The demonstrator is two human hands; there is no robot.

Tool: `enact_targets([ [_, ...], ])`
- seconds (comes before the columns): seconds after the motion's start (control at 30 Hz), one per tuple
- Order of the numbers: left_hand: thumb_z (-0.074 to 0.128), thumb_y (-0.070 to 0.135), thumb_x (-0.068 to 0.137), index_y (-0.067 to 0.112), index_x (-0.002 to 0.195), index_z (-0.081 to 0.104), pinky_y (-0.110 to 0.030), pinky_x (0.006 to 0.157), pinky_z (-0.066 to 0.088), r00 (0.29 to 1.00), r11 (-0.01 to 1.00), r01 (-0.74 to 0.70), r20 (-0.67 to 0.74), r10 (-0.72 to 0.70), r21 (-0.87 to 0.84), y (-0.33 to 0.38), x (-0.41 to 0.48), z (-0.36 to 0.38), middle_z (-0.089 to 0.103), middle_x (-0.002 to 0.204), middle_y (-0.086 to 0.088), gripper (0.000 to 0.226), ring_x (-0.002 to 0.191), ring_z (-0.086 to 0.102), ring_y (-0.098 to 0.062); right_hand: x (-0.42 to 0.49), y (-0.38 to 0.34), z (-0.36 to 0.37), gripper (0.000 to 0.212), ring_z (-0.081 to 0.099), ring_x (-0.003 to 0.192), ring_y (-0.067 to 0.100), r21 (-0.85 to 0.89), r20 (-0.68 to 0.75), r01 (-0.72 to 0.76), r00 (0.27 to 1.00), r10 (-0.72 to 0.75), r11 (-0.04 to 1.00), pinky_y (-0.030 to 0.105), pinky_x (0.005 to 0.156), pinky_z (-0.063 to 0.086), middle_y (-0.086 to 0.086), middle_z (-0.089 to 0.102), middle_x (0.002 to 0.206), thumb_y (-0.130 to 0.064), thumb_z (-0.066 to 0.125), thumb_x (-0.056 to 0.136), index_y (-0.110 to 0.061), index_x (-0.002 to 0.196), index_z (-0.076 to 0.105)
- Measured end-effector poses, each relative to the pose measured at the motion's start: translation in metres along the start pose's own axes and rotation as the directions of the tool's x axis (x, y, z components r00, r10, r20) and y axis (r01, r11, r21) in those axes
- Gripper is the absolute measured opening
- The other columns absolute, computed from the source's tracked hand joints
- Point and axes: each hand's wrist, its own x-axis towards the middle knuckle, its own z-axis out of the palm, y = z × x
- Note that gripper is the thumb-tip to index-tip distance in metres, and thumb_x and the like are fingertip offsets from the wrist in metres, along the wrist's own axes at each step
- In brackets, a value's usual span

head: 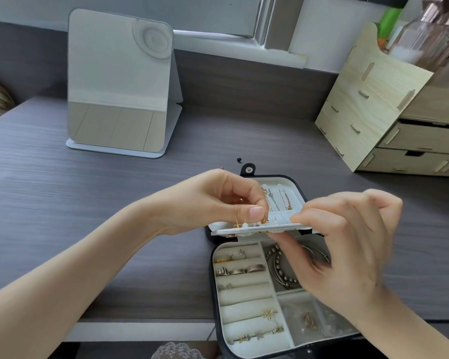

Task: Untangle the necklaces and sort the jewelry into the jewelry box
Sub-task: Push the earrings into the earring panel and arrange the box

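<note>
the jewelry box (214,294) lies open on the tabletop (88,203) by its near edge, long axis running away from me, snap tab (248,169) at the far end. its pale earring panel (257,230) is lifted almost level, long axis left to right, thin edge toward me. my left grip (218,203) pinches a small gold earring (237,221) at the panel's left part. my right grip (347,242) is clamped on the panel's right end. necklaces (278,200) lie lengthwise in the lid; rings (244,269) sit in the left rolls.
</note>
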Motion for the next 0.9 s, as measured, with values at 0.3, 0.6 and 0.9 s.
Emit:
enact_targets([
  [0.3, 0.064, 0.035, 0.079, 0.023, 0.076, 0.067, -0.025, 0.072, 0.041, 1.000, 0.977, -0.014, 0.026, 0.009, 0.212, 0.003, 0.001, -0.002, 0.059, 0.076, 0.002, 0.013, 0.072, 0.048, -0.014, -0.002, 0.001, -0.002, 0.024, 0.052, 0.082, 0.015, 0.023, 0.028, -0.005, 1.000, 0.004, 1.000, 0.034, 0.082, 0.024, -0.013, 0.055, 0.090, -0.032, 0.067, 0.080, -0.022, 0.091, 0.048],
  [0.6, 0.034, 0.052, 0.095, 0.017, 0.100, 0.070, -0.023, 0.078, 0.048, 0.987, 0.997, -0.009, -0.160, -0.004, -0.080, 0.008, -0.005, -0.014, 0.069, 0.098, -0.001, 0.050, 0.095, 0.063, -0.017, 0.018, 0.008, 0.009, 0.032, 0.055, 0.089, 0.018, 0.000, 0.151, -0.072, 0.986, 0.071, 0.997, 0.035, 0.085, 0.026, -0.003, 0.065, 0.090, -0.038, 0.069, 0.081, -0.017, 0.102, 0.057],
  [0.9, 0.054, 0.049, 0.081, 0.030, 0.099, 0.070, -0.025, 0.079, 0.047, 0.991, 1.000, 0.004, -0.137, -0.007, -0.028, 0.016, -0.012, -0.019, 0.071, 0.100, 0.003, 0.031, 0.097, 0.065, -0.014, 0.108, 0.099, 0.014, 0.028, 0.064, 0.089, 0.018, 0.415, 0.724, -0.740, 0.621, 0.299, 0.529, 0.028, 0.084, 0.049, 0.001, 0.071, 0.093, -0.038, 0.048, 0.094, -0.023, 0.097, 0.070],
])
